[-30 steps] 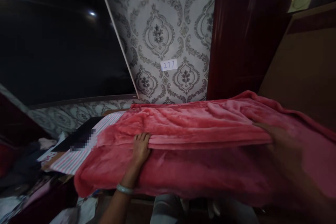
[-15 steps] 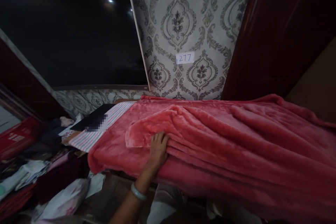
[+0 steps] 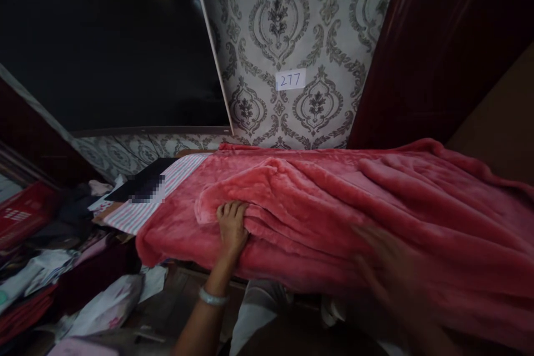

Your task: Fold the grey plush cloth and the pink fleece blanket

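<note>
A plush red blanket (image 3: 334, 183) is spread over a long surface, its upper layer lying in loose folds. My left hand (image 3: 232, 228), with a pale bangle on the wrist, has its fingers curled over the folded edge near the blanket's left end. Toward the right, my right hand (image 3: 386, 264) is over the front part of the blanket, smeared by motion. Its fingers look stretched out and apart, with nothing seen in them; whether it touches the cloth I cannot tell.
Left of the blanket lie a striped cloth (image 3: 142, 214) and a flat black item (image 3: 142, 179). Clothes and a red box (image 3: 27, 214) are piled lower left. A large dark screen (image 3: 112, 50) hangs on the patterned wall, beside a paper label (image 3: 291, 79) reading 277.
My right hand has come into view over the blanket from the lower right. My left hand has shifted slightly left with the folded edge, and the view has tipped down a little.
</note>
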`<state>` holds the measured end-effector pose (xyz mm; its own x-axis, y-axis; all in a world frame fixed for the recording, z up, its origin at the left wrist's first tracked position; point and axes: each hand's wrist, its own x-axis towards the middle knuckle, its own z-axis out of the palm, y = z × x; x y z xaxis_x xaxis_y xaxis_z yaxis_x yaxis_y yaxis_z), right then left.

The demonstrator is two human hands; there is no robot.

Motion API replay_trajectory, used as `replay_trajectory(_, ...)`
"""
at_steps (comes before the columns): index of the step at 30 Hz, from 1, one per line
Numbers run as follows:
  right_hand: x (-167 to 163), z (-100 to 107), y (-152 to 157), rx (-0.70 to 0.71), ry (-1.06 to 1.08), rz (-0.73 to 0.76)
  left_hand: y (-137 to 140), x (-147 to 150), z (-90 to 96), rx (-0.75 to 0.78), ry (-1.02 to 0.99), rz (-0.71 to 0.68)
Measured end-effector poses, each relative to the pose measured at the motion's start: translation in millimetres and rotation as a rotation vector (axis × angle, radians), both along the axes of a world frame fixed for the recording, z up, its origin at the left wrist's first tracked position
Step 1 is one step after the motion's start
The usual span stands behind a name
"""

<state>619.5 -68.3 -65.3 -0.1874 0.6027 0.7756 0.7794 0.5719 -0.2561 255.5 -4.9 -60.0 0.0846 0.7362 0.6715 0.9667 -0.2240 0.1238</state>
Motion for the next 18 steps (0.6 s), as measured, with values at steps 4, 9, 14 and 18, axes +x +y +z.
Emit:
replay_trajectory(4,-88,11,27,-0.107,-0.132,0.246,1,4,4.1,0.017,-0.026,-0.007)
replay_trajectory(9,-167,10,55,-0.32,-0.173,0.323,-9,5,7.3,-0.003,-0.004,-0.032)
replay_trajectory(14,-170,-1,75,-0.388,-0.087,0.313,-15,-4,3.4,-0.055,-0.013,0.07)
replay_trajectory(18,-149,8,78,-0.239,0.118,0.328,-10,-18,3.5,-0.01,-0.1,0.204)
